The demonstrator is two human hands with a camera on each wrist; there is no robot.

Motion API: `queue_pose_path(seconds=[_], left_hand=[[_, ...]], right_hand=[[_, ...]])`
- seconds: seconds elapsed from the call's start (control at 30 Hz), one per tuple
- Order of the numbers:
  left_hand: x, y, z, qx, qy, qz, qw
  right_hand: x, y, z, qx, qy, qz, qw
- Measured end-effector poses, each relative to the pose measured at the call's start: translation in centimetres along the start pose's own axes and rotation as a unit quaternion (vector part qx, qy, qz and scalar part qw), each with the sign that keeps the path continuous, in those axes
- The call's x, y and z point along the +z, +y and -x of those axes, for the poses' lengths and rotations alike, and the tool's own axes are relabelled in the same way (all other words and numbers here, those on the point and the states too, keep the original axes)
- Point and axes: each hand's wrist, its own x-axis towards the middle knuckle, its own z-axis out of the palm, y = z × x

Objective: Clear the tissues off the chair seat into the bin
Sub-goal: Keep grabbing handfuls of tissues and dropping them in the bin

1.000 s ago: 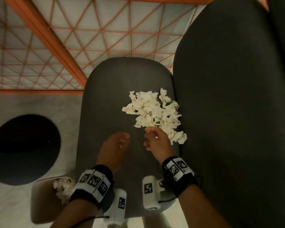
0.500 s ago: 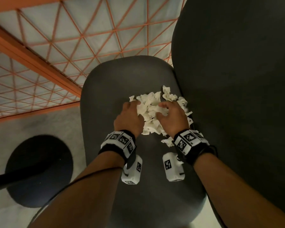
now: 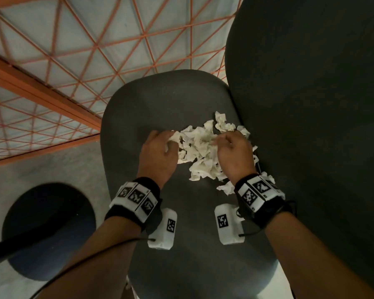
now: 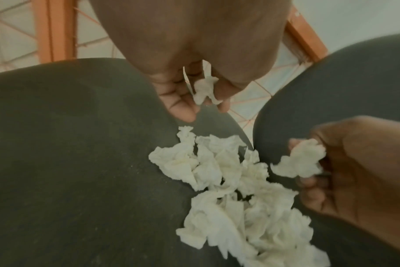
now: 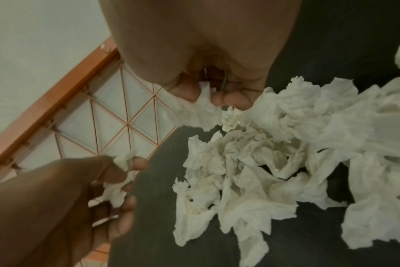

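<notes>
White crumpled tissues (image 3: 200,147) lie in a loose pile on the dark grey seat (image 3: 156,104), toward its right edge, where the pile reaches the chair's backrest (image 3: 311,104). A few scraps sit apart at the near right, just beside the right wrist strap.

Left hand (image 3: 158,152) is at the pile's left side, fingers curled, pinching a small wad of tissue; the left wrist view shows that wad (image 4: 204,89) caught between thumb and fingertips, lifted off the seat. Right hand (image 3: 232,153) is at the pile's right side, fingers likewise curled round a clump (image 4: 300,159); it is close against the backrest.

Bare seat lies open to the left of the pile and along the whole near half, under both forearms. The far rim of the seat is bare too. Beyond the seat's left edge is pale floor, with an orange-framed mesh panel (image 3: 73,50) past it. A dark round shape (image 3: 48,229) lies on the floor at the lower left, well apart from the pile; whether it is the bin I cannot tell.
</notes>
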Motion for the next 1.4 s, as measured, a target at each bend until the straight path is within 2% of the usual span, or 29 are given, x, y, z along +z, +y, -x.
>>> queue_pose_path(seconds=[0.13,0.2,0.3,0.47,0.63,0.73,0.87,1.0,1.1,1.27,1.4], left_hand=[[-1.5,0.2,1.5,-0.09,0.043,0.152,0.983],[-1.9,0.4,2.3,-0.1,0.037,0.152,0.983],[-1.6,-0.3,2.5,-0.12,0.0,0.083,0.989],[0.0,-1.8,2.0,-0.152,-0.091,0.0,0.984],[2.0,-2.4,0.7,-0.124,-0.108,-0.054,0.985],[2.8,-2.8,0.3,-0.12,-0.112,-0.103,0.981],[2.3,-3.0,0.1,-0.114,-0.082,-0.093,0.986],[0.8,-3.3,0.4,-0.131,-0.059,-0.061,0.988],[-0.4,-3.2,0.4,-0.135,-0.046,-0.007,0.99],[-0.4,-1.6,-1.1,-0.088,-0.046,-0.012,0.995],[0.9,-1.2,-3.0,-0.065,-0.107,-0.1,0.987]], right_hand=[[-0.7,-1.4,0.2,0.071,0.001,-0.083,0.994],[-0.6,-2.0,-0.1,0.086,-0.01,-0.081,0.993],[0.1,-2.5,-1.1,0.072,-0.03,-0.064,0.995],[1.8,-3.1,-2.9,0.03,-0.101,0.068,0.992],[3.8,-3.0,-4.6,-0.021,-0.159,0.285,0.945],[4.1,-2.6,-5.2,-0.043,-0.141,0.329,0.933],[3.6,-2.7,-5.3,-0.036,-0.124,0.276,0.952],[1.7,-3.1,-4.4,0.012,-0.077,0.088,0.993],[-0.1,-2.7,-2.9,0.051,-0.03,-0.02,0.998],[-1.2,-0.6,-1.0,0.082,-0.026,-0.058,0.995],[-0.3,0.0,0.0,0.082,-0.086,-0.003,0.993]])
